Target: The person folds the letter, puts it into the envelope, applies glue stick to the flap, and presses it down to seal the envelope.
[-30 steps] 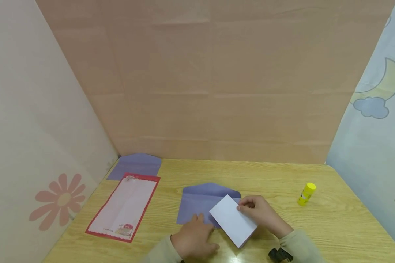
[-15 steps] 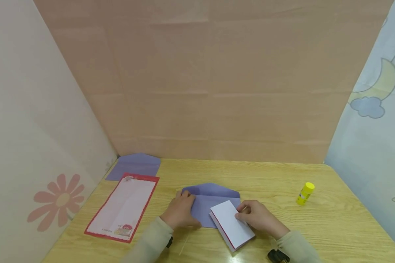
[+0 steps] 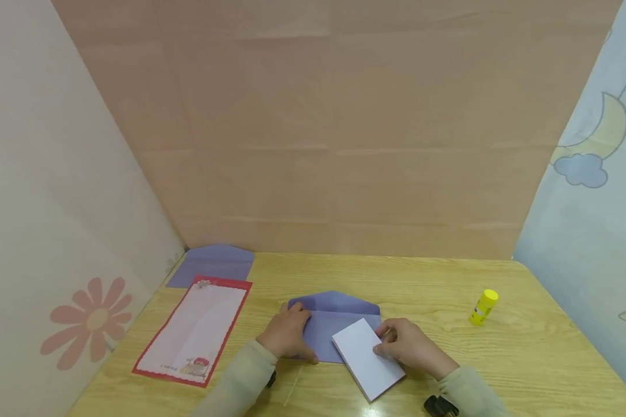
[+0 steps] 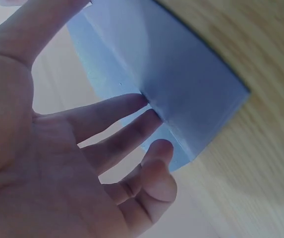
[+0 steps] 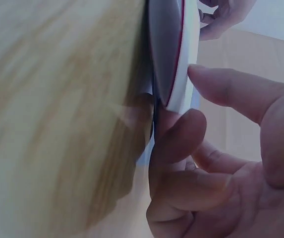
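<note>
A purple envelope (image 3: 326, 333) lies with its flap up in front of me. My left hand (image 3: 286, 333) rests across its left end, thumb near the lower edge. In the left wrist view, two fairly straight fingertips (image 4: 144, 99) touch the envelope (image 4: 181, 64) along its fold line, the other fingers curling beside them. My right hand (image 3: 409, 346) pinches the right edge of a folded sheet of paper (image 3: 367, 359), white outside. This sheet lies slanted over the envelope's lower right part. A red edge shows between its layers in the right wrist view, with the thumb on top.
At the left lies a red-bordered letter sheet (image 3: 193, 330) with small printed pictures. A second purple envelope (image 3: 214, 265) is behind it in the far left corner. A yellow glue stick (image 3: 483, 307) stands on the right of the wooden table (image 3: 542, 359). Walls enclose the back and sides.
My left hand has moved from the envelope's lower edge to its left end. The folded sheet has shifted slightly down; its layers opened a little, then closed again. The right hand keeps its pinch.
</note>
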{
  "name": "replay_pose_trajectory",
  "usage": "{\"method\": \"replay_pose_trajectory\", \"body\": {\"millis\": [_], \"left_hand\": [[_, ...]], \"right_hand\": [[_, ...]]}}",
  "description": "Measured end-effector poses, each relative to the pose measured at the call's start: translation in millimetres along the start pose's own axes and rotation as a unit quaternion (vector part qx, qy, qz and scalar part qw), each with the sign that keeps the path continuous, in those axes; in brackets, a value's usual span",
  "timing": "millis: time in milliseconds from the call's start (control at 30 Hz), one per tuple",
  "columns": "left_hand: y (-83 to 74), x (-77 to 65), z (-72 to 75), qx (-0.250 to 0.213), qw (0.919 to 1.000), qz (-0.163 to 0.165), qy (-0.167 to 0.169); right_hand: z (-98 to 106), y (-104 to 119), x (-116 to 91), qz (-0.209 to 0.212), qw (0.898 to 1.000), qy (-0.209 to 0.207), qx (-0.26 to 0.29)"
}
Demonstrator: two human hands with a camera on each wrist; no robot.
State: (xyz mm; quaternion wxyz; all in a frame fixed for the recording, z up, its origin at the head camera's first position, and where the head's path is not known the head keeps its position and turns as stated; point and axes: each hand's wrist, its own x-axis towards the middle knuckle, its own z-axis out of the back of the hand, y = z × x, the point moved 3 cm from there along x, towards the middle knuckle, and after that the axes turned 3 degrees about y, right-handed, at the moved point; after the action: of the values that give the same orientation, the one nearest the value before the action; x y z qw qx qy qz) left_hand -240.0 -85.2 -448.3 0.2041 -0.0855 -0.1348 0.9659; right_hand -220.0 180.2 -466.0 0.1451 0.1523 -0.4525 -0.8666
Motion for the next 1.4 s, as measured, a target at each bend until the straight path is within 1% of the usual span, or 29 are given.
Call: {"method": "replay_pose_trajectory", "body": {"millis": [233, 400, 533, 633, 800, 867, 1000, 1100, 1233, 1400], "left_hand": [[-0.4, 3.2, 2.8, -0.020, 0.9997, 0.010, 0.013], [1.8, 5.0, 1.3, -0.022, 0.9997, 0.007, 0.009], [3.3, 4.9, -0.2, -0.017, 0.9999, 0.001, 0.005], [3.3, 4.2, 0.4, -0.016, 0.9999, -0.001, 0.002], [1.4, 2.0, 2.6, -0.019, 0.9998, -0.002, -0.002], [0.0, 1.1, 3.3, -0.011, 0.9999, -0.007, -0.010], [-2.2, 0.8, 1.9, 0.004, 0.9995, -0.017, -0.027], [-5.4, -0.7, 1.0, 0.016, 0.9992, -0.020, -0.031], [-11.5, -4.5, 2.4, 0.034, 0.9983, -0.023, -0.041], [-15.7, -7.3, 2.6, 0.049, 0.9967, -0.025, -0.060]], "right_hand": [[-1, 1, 0, -0.010, 1.000, -0.002, -0.002], [0, 2, 0, -0.013, 1.000, -0.006, -0.009], [1, 3, 1, -0.004, 1.000, -0.011, -0.018], [3, 4, 1, 0.004, 0.999, -0.026, -0.035], [9, 9, 1, 0.010, 0.996, -0.072, -0.055], [12, 12, 2, 0.008, 0.995, -0.088, -0.042], [17, 15, 3, -0.003, 0.995, -0.103, 0.013], [20, 17, 3, -0.016, 0.992, -0.113, 0.048], [23, 19, 3, -0.023, 0.988, -0.137, 0.068], [28, 24, 4, -0.014, 0.985, -0.152, 0.085]]}}
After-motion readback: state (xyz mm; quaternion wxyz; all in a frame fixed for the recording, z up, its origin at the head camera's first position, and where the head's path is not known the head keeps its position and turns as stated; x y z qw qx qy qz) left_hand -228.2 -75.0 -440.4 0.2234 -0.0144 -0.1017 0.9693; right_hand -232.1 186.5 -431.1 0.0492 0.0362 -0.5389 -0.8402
